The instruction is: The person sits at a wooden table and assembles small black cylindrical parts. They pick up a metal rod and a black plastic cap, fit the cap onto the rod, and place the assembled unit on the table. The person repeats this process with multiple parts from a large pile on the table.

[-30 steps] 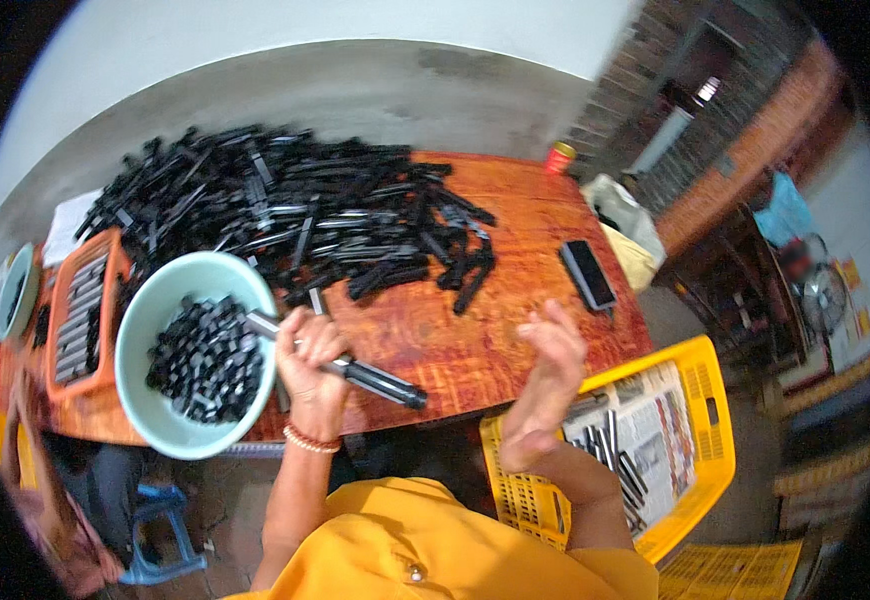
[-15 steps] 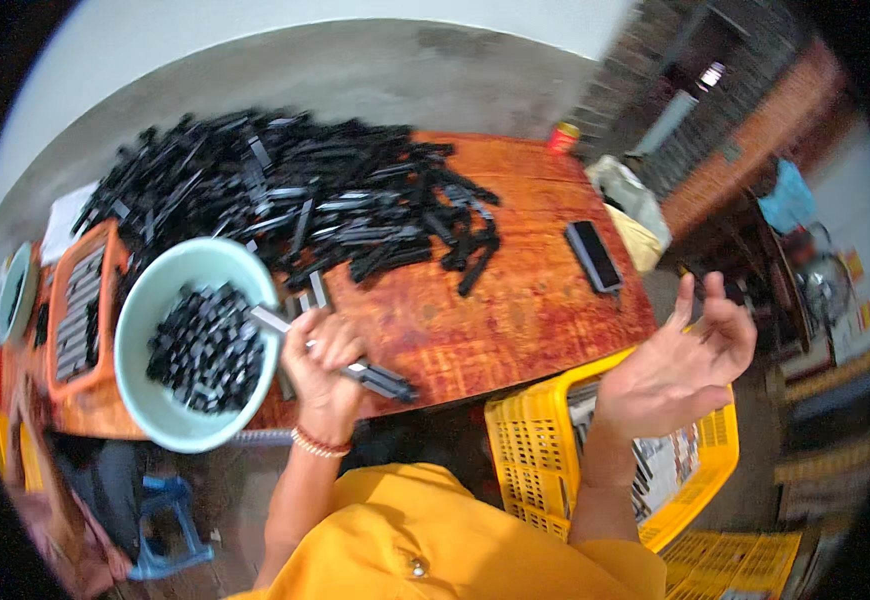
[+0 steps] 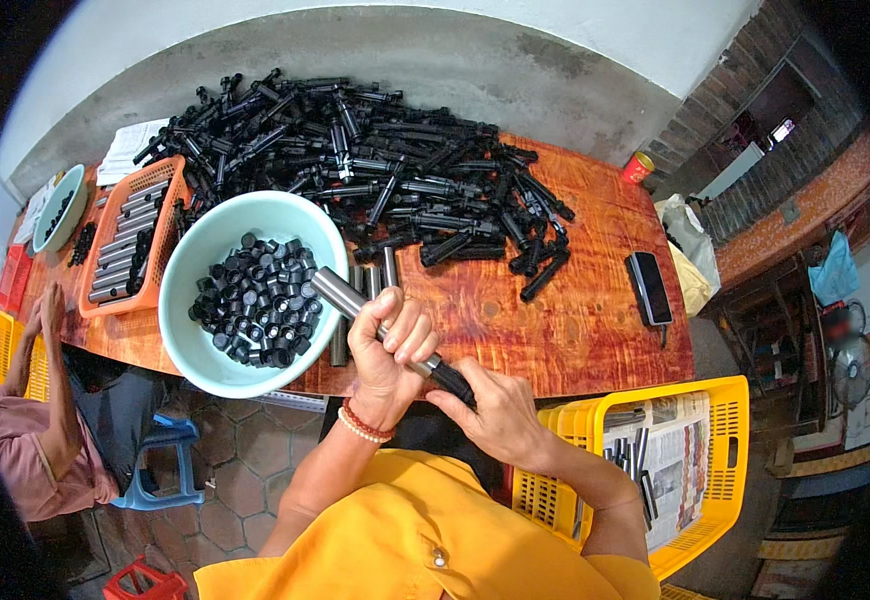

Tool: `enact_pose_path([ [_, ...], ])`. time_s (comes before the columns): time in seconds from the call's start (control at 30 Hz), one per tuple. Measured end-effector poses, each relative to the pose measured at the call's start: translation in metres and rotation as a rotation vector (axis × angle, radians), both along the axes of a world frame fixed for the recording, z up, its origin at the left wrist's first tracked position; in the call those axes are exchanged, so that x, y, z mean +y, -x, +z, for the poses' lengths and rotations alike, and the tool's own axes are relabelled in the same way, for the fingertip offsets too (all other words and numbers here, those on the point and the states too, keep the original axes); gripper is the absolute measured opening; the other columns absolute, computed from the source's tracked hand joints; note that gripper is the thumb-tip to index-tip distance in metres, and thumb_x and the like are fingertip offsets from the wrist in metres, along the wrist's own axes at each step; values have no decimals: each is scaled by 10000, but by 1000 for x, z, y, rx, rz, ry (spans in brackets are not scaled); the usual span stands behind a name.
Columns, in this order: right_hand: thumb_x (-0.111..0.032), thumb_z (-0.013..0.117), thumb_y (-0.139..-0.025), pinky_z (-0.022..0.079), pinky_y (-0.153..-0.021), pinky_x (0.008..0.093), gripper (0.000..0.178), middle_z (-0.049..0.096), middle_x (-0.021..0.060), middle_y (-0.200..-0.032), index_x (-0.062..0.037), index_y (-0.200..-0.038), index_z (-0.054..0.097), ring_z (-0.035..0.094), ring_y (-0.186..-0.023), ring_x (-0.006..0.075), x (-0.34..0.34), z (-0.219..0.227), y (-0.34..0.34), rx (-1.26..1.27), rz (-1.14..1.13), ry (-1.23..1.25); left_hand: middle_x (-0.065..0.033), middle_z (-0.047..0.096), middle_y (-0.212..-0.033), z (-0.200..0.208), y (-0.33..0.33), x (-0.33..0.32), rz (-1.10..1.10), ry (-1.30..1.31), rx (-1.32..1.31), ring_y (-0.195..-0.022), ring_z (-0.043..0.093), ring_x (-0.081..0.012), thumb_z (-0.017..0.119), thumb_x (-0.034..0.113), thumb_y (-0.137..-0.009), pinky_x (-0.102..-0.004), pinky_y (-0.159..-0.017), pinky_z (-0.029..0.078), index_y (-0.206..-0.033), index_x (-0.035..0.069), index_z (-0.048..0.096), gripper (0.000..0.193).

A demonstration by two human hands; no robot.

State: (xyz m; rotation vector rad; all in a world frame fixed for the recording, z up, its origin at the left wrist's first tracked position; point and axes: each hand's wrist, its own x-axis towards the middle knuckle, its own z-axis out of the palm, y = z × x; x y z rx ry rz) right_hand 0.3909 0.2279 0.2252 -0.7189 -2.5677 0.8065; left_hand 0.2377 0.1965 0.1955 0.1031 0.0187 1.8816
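Your left hand (image 3: pixel 387 345) wraps its fingers around a slanting grey tube (image 3: pixel 339 293); your right hand (image 3: pixel 500 408) grips its black end (image 3: pixel 452 381) between thumb and fingers.

You hold a grey tube (image 3: pixel 339 293) slantwise at mid-frame.
Its smooth, round, metallic body runs from a bare end, left of centre, down to the right, partly hidden by your grasp; at its lower end you have a black piece (image 3: pixel 451 381) in line, partly covered.

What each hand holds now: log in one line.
left hand: gripping grey tube | right hand: gripping its black end | nearby: blue bowl of black caps
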Motion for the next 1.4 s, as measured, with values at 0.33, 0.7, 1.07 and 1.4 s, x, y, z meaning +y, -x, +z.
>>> enact_pose_path([
  [0.33,-228,665,-826,443,-441,379,283,560,143,-593,-31,-814,462,583,-523,308,5,-20,3,79,47,-192,67,310,-466,-8,-5,1,75,139,8,-380,256,-59,461,188,-912,-217,-392,238,-613,154,358,318],
  [0.7,-224,686,-801,453,-445,372,292,556,141,-574,-32,-813,466,590,-522,294,7,-18,0,110,62,-263,73,310,-467,-11,-10,-1,66,147,9,-379,258,-58,459,192,-909,-220,-405,253,-619,159,362,308],
  [1.07,-470,564,-858,470,-692,421,535,550,177,-922,5,-1091,488,578,-839,317,16,-3,12,111,62,-164,63,293,-466,-15,6,3,100,118,-124,-385,253,-65,482,183,-892,-218,-414,261,-585,163,345,337],
  [1.4,-616,380,-866,239,-1009,488,725,421,188,-1176,-7,-1259,409,353,-1166,382,15,21,89,538,131,-322,61,303,-493,-1,30,-5,96,-72,-289,-414,297,-68,466,164,-908,-209,-428,312,-591,146,345,340],
])
